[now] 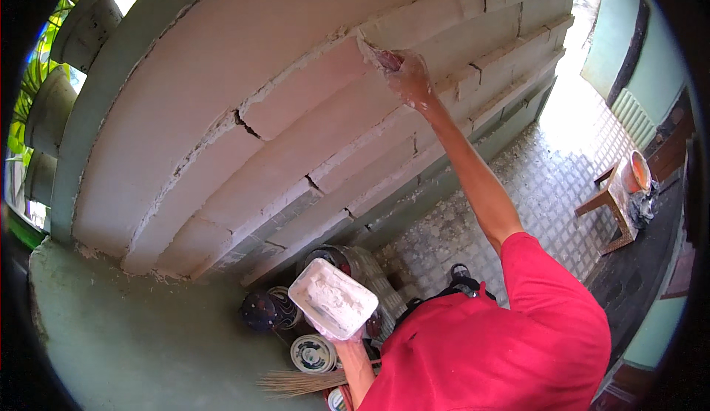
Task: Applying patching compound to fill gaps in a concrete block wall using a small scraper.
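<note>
My right hand [410, 79], smeared with white paste, is raised at the wall and closed around the handle of a putty knife [386, 59]. The blade meets the edge of a long plaster ledge and is mostly hidden. Below and to the left, my left hand [349, 335] grips a white rectangular tub [298, 295] from underneath. White filler paste [329, 296] lies inside it. The stepped plaster wall [244, 48] has several horizontal ledges with rough, pale seams and dark vertical cracks [246, 125].
Below the tub stand a paint bucket [312, 354], a dark round container [259, 311] and a straw broom [303, 383]. A wooden stool [612, 202] at the right bears an orange-lined bucket [636, 173]. The floor [532, 167] is patterned tile; planters [53, 108] line the far left.
</note>
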Motion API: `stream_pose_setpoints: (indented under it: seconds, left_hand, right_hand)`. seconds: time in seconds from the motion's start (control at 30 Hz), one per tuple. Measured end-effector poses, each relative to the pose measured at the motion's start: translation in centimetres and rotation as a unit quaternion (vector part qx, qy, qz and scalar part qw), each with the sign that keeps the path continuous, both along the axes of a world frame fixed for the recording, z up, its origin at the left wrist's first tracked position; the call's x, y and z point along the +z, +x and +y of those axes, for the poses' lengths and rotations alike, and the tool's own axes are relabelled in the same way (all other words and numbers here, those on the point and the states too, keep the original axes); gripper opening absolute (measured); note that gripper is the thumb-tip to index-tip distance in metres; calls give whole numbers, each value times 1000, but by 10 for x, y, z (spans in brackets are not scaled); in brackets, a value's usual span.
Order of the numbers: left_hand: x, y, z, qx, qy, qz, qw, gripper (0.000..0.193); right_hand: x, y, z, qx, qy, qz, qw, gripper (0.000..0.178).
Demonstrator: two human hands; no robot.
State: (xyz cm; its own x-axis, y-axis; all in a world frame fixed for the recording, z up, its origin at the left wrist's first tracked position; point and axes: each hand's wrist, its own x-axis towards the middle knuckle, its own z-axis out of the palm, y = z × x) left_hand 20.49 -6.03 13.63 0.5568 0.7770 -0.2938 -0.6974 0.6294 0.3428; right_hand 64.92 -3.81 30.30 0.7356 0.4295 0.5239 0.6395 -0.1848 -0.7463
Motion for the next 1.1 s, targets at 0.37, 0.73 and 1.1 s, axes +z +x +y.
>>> stream_pose_setpoints:
  seconds: [0.37,0.73,1.1]
  left_hand:
    - [-11,32,-41,3,-4,-45,999,59]
    - [4,99,-79,37,-6,-19,999,55]
    - [12,144,-81,67,-46,-26,996,53]
  right_hand:
    - [-26,96,-72,257,305,269,877,18]
    - [-58,173,-62,-64,94,-464,878,48]
    - [-98,158,-104,1,89,-363,927,41]
